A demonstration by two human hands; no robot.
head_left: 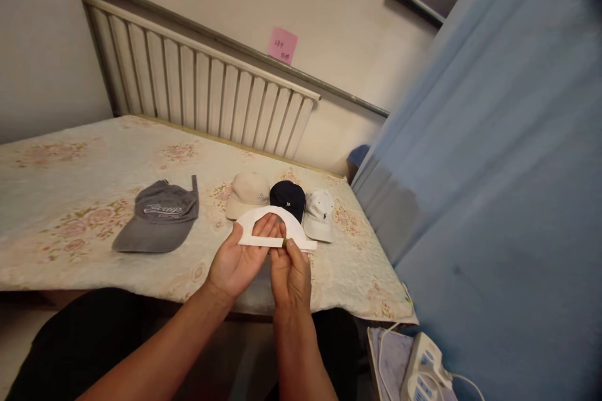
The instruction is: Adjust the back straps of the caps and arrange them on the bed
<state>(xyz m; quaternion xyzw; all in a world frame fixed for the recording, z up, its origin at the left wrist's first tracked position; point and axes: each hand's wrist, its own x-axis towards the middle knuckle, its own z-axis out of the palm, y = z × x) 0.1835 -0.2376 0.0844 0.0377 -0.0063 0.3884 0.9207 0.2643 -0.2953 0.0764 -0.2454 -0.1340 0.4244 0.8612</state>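
Between my two hands a white baseball cap (292,219) is held up, its back opening and strap facing me. My left hand (237,258) grips the cap's left side, with fingers reaching inside behind the opening. My right hand (290,270) pinches the strap near its small dark buckle (285,242); the strap's end sticks out to the right. Just beyond lie a beige cap (249,191), a navy cap (288,195) and another white cap (320,213) in a row. Off to the left sits a grey cap (162,216) with white lettering, its strap standing up.
The caps rest on a bed with a floral cover (94,169). A radiator (207,81) and wall run behind it, with a pink note (283,45) above. On the right hangs a blue curtain (493,169); a power strip (426,369) with cables sits at lower right.
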